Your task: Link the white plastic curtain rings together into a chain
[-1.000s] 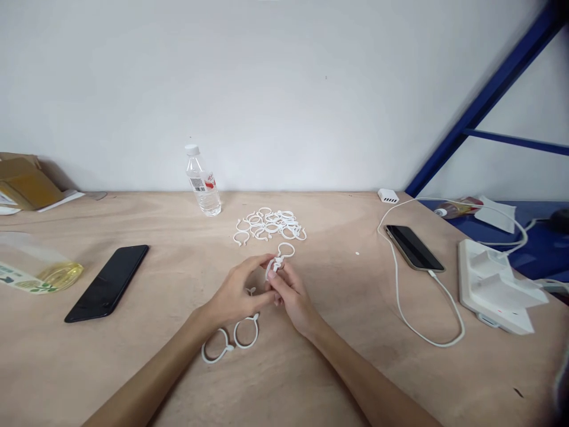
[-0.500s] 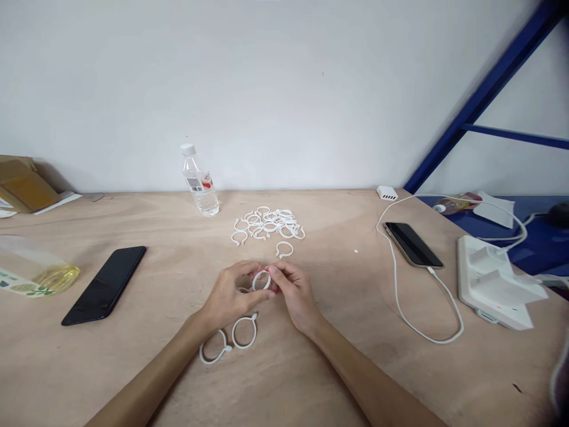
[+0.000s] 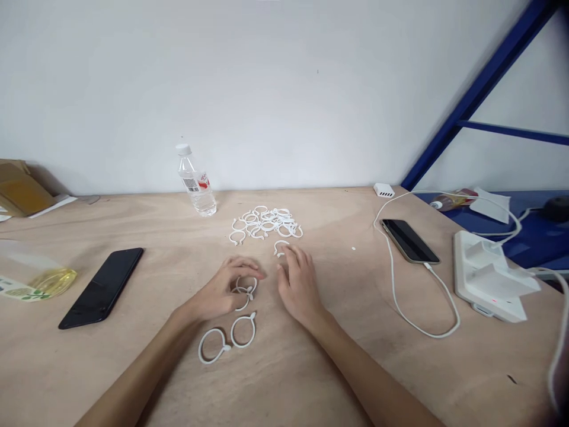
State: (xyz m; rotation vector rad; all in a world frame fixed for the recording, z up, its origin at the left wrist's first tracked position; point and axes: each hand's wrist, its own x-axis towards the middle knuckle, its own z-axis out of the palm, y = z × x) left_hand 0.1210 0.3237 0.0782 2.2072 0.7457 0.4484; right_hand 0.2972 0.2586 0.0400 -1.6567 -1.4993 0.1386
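My left hand (image 3: 222,290) is curled around a white plastic ring clip (image 3: 254,289), its thumb and fingers on either side. A second ring lies partly hidden under that hand. My right hand (image 3: 301,287) is open, thumb apart from the fingers, with its fingertips at an open ring clip (image 3: 276,244) they partly cover. Whether they touch it I cannot tell. Two closed ring clips, a left one (image 3: 201,349) and a right one (image 3: 232,333), lie nearer to me on the wooden table (image 3: 284,379). Beyond my hands is a pile of open white ring clips (image 3: 268,226).
A water bottle (image 3: 197,188) stands by the wall. To the left lie a black phone (image 3: 101,289) and a clear packet (image 3: 35,279). A charging phone (image 3: 409,240), its white cable (image 3: 395,302) and a power strip (image 3: 493,284) are on the right.
My hands have moved apart. The ring that was between both is now at my left hand alone, lower and further left. My right hand has opened and moved toward the separate open ring.
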